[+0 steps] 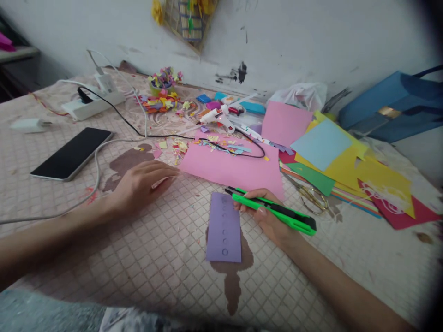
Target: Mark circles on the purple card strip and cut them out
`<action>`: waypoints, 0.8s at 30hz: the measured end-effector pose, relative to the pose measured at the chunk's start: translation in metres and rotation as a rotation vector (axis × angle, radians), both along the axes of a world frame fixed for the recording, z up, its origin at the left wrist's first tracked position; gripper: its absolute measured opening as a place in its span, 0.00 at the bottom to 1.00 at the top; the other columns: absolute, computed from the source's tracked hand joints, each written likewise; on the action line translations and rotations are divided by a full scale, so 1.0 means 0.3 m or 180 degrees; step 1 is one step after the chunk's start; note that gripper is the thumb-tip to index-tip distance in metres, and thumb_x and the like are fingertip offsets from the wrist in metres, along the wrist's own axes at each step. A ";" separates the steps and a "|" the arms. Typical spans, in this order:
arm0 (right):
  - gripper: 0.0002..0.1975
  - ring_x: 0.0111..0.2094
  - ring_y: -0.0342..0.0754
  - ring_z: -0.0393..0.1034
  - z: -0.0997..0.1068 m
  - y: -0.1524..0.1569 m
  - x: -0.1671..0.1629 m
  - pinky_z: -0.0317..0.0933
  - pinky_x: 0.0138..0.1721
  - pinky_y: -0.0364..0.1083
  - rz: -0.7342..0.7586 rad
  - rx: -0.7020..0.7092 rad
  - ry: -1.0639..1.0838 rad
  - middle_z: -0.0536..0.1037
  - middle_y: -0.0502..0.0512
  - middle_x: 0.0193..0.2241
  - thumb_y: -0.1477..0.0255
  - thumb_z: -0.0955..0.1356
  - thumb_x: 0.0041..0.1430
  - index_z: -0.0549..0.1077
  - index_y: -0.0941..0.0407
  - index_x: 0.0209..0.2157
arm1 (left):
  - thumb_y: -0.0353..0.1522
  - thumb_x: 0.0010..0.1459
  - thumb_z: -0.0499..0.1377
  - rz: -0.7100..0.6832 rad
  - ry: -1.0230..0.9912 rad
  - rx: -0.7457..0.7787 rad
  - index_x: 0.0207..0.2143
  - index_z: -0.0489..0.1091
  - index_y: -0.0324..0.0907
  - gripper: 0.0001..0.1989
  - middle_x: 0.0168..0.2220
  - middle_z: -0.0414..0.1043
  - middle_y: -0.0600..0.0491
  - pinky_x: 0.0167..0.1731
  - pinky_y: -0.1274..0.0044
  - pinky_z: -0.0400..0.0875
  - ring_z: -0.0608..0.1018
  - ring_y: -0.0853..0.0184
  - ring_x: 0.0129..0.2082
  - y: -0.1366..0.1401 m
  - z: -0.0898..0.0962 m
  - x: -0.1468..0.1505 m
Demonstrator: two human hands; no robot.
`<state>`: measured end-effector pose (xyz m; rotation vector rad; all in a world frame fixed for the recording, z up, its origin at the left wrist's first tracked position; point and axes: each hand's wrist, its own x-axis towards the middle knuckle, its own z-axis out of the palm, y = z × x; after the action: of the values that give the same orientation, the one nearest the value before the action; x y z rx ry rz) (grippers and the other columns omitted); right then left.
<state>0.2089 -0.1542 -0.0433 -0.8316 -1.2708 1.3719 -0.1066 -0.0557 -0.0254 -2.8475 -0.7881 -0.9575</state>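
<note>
Right hand [275,229]: fingers closed around the cutter [280,213], pen-fashion, presumably for control. Purple card [223,230] lies flat just left of those fingertips, within easy reach. Left hand [140,186]: fingers extended, apparently holding nothing. Beyond both, pink sheet [235,173] bears scraps [239,149], seemingly collecting them.

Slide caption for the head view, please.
Right hand holding a green cutter near purple paper marked with circles.
</note>
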 end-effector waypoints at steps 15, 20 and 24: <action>0.12 0.36 0.48 0.74 -0.006 -0.009 0.013 0.66 0.39 0.48 -0.0658 -0.0346 -0.0313 0.76 0.50 0.35 0.64 0.71 0.58 0.70 0.49 0.42 | 0.30 0.68 0.50 -0.2252 0.0882 -0.0831 0.53 0.70 0.37 0.16 0.60 0.67 0.46 0.65 0.69 0.58 0.68 0.63 0.61 -0.191 -0.019 0.294; 0.13 0.35 0.48 0.74 -0.001 -0.009 0.016 0.66 0.40 0.49 -0.0554 -0.0322 -0.0501 0.78 0.53 0.38 0.65 0.70 0.58 0.71 0.50 0.45 | 0.31 0.66 0.53 -0.2274 0.0720 -0.1019 0.54 0.69 0.36 0.16 0.60 0.66 0.44 0.65 0.67 0.58 0.67 0.61 0.62 -0.199 -0.035 0.281; 0.12 0.36 0.47 0.73 0.004 -0.009 0.017 0.65 0.40 0.49 -0.0537 -0.0276 -0.0513 0.78 0.52 0.38 0.65 0.70 0.58 0.72 0.50 0.44 | 0.33 0.68 0.52 -0.2336 0.0772 -0.1007 0.54 0.69 0.36 0.16 0.60 0.66 0.46 0.65 0.68 0.59 0.68 0.62 0.61 -0.208 -0.030 0.277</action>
<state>0.2140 -0.1569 -0.0422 -1.1026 -1.2391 1.2517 -0.0234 -0.1182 -0.0343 -3.5117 0.1799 -0.5124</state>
